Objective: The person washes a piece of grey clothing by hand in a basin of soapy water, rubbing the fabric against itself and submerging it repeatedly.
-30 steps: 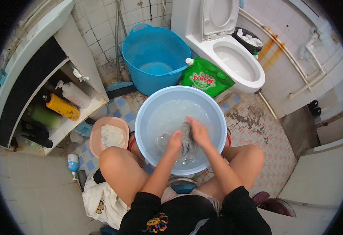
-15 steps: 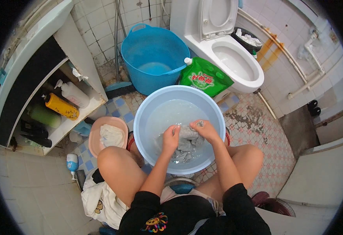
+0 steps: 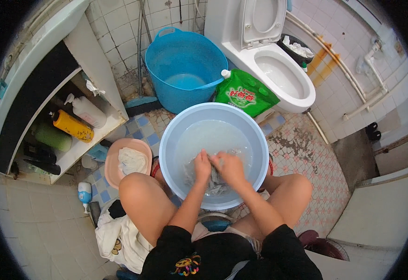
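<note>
Between my knees stands a light blue basin point(image 3: 176, 137) with cloudy water in it. A wet grey cloth point(image 3: 218, 187) lies bunched in the water, partly hidden under my hands. My left hand point(image 3: 202, 167) is closed on the cloth, its fingertips pinched at the upper side. Close beside it my right hand point(image 3: 230, 169) grips the cloth too, the back of the hand turned up and the fingertips toward the left hand. The hands almost touch near the basin's middle.
Beyond the basin stand a blue tub point(image 3: 185, 93), a green detergent pouch point(image 3: 245, 93) and a toilet point(image 3: 283, 79). To the left are a pink basin point(image 3: 112, 163) with white cloth, a shelf point(image 3: 80, 149) of bottles, a pump bottle point(image 3: 85, 193) and white clothes point(image 3: 120, 238).
My right hand has moved left and down, turning its back upward, close against my left hand. The grey cloth, spread between the hands before, is now bunched lower under them.
</note>
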The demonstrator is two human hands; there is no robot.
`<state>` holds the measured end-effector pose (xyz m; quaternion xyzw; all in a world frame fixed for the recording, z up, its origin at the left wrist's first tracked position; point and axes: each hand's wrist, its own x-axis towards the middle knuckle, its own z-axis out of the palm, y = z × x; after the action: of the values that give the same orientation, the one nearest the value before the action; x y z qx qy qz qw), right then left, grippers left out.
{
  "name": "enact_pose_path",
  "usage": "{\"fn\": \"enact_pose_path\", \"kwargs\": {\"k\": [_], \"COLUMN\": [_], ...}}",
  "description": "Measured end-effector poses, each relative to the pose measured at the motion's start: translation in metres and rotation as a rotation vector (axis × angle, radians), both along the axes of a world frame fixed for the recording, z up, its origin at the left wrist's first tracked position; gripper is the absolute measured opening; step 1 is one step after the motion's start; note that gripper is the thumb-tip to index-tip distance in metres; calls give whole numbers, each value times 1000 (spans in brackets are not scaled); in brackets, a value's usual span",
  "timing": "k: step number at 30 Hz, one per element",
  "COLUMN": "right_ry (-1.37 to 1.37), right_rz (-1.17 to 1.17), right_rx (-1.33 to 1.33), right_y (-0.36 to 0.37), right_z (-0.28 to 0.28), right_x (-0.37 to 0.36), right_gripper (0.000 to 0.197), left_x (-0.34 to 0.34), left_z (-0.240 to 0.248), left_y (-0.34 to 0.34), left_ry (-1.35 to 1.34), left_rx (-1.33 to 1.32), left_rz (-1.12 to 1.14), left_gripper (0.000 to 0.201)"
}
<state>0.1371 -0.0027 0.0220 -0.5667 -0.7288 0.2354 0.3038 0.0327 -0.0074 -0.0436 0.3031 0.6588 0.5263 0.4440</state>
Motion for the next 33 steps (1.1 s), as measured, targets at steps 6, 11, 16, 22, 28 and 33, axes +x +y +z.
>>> {"fn": "enact_pose_path", "kwargs": {"k": [6, 11, 16, 22, 28, 33], "right_ry": [-58, -118, -84, 72, 18, -17], "right_rz": [-228, 113, -237, 150, -202, 193], "right_rx": [-139, 121, -87, 229, -100, 114], "right_y": [33, -5, 29, -17, 23, -10], "right_z": [-23, -7, -21, -3, 0, -7], "right_x": [30, -6, 23, -12, 18, -5], "right_gripper": [30, 33, 30, 29, 28, 28], "left_x": [32, 2, 46, 8, 30, 5], "left_z": [18, 0, 13, -25, 0, -16], "left_y": [-18, -9, -13, 2, -7, -5], "left_ry": [102, -186, 88, -265, 148, -457], "left_rx": [137, -28, 159, -62, -6, -45], "left_rz": [-245, -82, -173, -8, -230, -135], "left_gripper": [40, 46, 53, 52, 53, 47]}}
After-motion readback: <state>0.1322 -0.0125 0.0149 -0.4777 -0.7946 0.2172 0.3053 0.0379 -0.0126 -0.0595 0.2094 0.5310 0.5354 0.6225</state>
